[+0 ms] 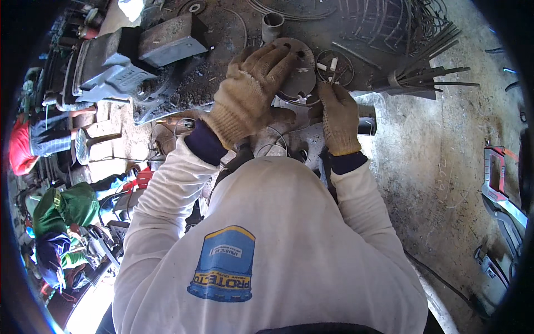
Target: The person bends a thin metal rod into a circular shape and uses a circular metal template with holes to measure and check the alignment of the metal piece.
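My left hand [253,89], in a knitted tan work glove, lies over the left side of a flat round metal disc [299,83] with holes in it. Its fingers stretch forward across the disc, and the thumb is apart from them. Just right of the disc is a shallow round dish [351,71] holding short white sticks [334,64] that look like chalk. My right hand [340,118], gloved the same way, has its fingertips drawn together at the dish's near edge. A small pale tip shows by these fingers, too small to name.
A bench vise [119,67] and a rectangular metal block [172,42] stand left on the dirty bench. Beyond the disc rises a short pipe [272,25]. Thin metal rods [431,75] jut past the right edge. Co-workers in green [69,206] and red [23,147] are at left.
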The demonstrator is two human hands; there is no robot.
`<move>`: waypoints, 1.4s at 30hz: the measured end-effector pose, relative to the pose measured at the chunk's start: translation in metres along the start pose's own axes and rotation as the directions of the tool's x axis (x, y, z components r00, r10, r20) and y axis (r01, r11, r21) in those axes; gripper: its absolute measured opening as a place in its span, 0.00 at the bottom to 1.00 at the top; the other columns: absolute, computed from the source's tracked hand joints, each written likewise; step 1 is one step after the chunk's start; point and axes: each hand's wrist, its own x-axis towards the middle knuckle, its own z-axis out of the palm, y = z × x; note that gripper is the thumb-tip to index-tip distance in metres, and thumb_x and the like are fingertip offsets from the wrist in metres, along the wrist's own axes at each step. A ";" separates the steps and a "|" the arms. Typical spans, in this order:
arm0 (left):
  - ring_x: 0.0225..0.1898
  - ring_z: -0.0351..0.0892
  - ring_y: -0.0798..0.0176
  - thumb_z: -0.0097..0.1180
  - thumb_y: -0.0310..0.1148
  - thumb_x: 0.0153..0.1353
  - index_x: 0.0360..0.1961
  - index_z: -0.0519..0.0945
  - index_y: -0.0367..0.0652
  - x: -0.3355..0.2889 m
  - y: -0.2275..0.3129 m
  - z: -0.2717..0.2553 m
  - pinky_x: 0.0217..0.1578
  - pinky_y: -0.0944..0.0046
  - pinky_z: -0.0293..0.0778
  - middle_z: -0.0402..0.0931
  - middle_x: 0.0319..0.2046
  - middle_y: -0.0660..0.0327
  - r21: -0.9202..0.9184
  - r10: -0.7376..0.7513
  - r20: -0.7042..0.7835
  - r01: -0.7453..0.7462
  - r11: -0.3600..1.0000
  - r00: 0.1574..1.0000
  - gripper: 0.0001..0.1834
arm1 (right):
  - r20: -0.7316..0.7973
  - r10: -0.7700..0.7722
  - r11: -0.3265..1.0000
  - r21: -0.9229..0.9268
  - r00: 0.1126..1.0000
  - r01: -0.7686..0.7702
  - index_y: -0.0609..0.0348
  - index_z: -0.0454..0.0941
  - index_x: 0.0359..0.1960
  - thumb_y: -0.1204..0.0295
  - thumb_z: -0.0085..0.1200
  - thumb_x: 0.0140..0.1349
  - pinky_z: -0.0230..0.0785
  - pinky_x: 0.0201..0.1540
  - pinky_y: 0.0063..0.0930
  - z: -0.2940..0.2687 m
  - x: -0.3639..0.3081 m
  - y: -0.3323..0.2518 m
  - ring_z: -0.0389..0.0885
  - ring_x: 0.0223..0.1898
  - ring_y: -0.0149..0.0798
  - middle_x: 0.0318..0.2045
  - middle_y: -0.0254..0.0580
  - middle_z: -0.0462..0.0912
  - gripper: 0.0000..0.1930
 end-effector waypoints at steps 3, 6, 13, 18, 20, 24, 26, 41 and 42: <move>0.72 0.62 0.51 0.75 0.54 0.41 0.71 0.65 0.47 0.010 0.002 0.003 0.70 0.43 0.58 0.65 0.69 0.54 0.011 0.028 0.051 -0.029 1.000 0.998 0.56 | 0.018 -0.004 1.000 0.010 1.000 0.004 0.65 0.82 0.41 0.59 0.56 0.69 0.76 0.25 0.28 -0.003 0.005 0.007 0.82 0.22 0.31 0.27 0.39 0.84 0.18; 0.71 0.64 0.50 0.74 0.56 0.42 0.71 0.65 0.47 0.023 0.004 0.009 0.70 0.43 0.57 0.67 0.67 0.54 0.025 0.085 0.061 -0.087 0.996 0.994 0.55 | 0.036 -0.004 0.999 0.032 0.999 0.003 0.63 0.82 0.41 0.58 0.55 0.69 0.74 0.25 0.27 -0.002 0.003 0.002 0.81 0.23 0.30 0.27 0.38 0.84 0.18; 0.66 0.69 0.51 0.68 0.62 0.48 0.68 0.69 0.44 0.035 0.000 0.013 0.71 0.42 0.56 0.72 0.63 0.53 0.024 0.201 0.137 -0.206 0.978 0.970 0.50 | 0.010 -0.160 0.974 -0.159 0.987 0.160 0.61 0.82 0.41 0.57 0.53 0.70 0.70 0.27 0.26 -0.008 0.013 0.014 0.79 0.23 0.29 0.26 0.35 0.83 0.17; 0.65 0.70 0.50 0.66 0.61 0.51 0.67 0.71 0.44 0.036 -0.004 0.016 0.70 0.42 0.57 0.73 0.61 0.53 0.008 0.216 0.131 -0.219 0.976 0.968 0.48 | 0.043 -0.103 0.993 -0.046 0.994 0.105 0.62 0.82 0.40 0.58 0.52 0.71 0.69 0.26 0.24 -0.006 0.011 0.008 0.79 0.23 0.28 0.26 0.34 0.83 0.17; 0.65 0.70 0.50 0.66 0.61 0.51 0.67 0.72 0.44 0.038 -0.003 0.016 0.70 0.43 0.57 0.74 0.61 0.53 -0.021 0.229 0.127 -0.229 0.973 0.965 0.47 | 0.057 0.014 1.000 0.001 0.998 -0.014 0.62 0.82 0.40 0.58 0.52 0.71 0.68 0.25 0.23 -0.006 0.008 0.003 0.79 0.23 0.27 0.26 0.34 0.84 0.17; 0.64 0.71 0.47 0.66 0.60 0.50 0.62 0.75 0.43 0.041 0.007 0.011 0.69 0.44 0.59 0.75 0.58 0.51 -0.036 0.186 0.083 -0.183 0.982 0.979 0.43 | 0.052 -0.125 0.990 -0.058 0.991 0.127 0.61 0.82 0.41 0.59 0.52 0.72 0.66 0.23 0.23 -0.010 0.016 0.014 0.77 0.20 0.27 0.25 0.34 0.83 0.16; 0.63 0.71 0.46 0.67 0.59 0.50 0.61 0.77 0.42 0.042 0.011 0.009 0.68 0.44 0.60 0.75 0.57 0.50 -0.034 0.168 0.077 -0.166 0.986 0.983 0.42 | 0.064 -0.185 0.974 -0.118 0.981 0.191 0.61 0.81 0.42 0.59 0.52 0.72 0.66 0.22 0.23 -0.011 0.014 0.011 0.76 0.19 0.27 0.25 0.33 0.83 0.16; 0.57 0.77 0.47 0.71 0.50 0.44 0.57 0.79 0.46 0.043 0.013 0.020 0.65 0.42 0.65 0.79 0.53 0.52 -0.101 0.113 -0.037 -0.116 0.988 0.993 0.38 | -0.149 -0.795 0.569 -0.521 0.588 0.636 0.64 0.63 0.69 0.68 0.45 0.75 0.63 0.68 0.47 0.021 0.040 0.042 0.74 0.62 0.57 0.61 0.57 0.74 0.24; 0.55 0.77 0.44 0.73 0.46 0.43 0.56 0.80 0.44 0.041 0.015 0.020 0.62 0.43 0.69 0.79 0.51 0.50 -0.146 0.093 -0.041 -0.098 0.984 0.995 0.37 | -0.105 -0.833 0.479 -0.628 0.544 0.613 0.66 0.62 0.69 0.66 0.43 0.77 0.62 0.69 0.46 0.022 0.044 0.046 0.74 0.62 0.56 0.62 0.56 0.73 0.24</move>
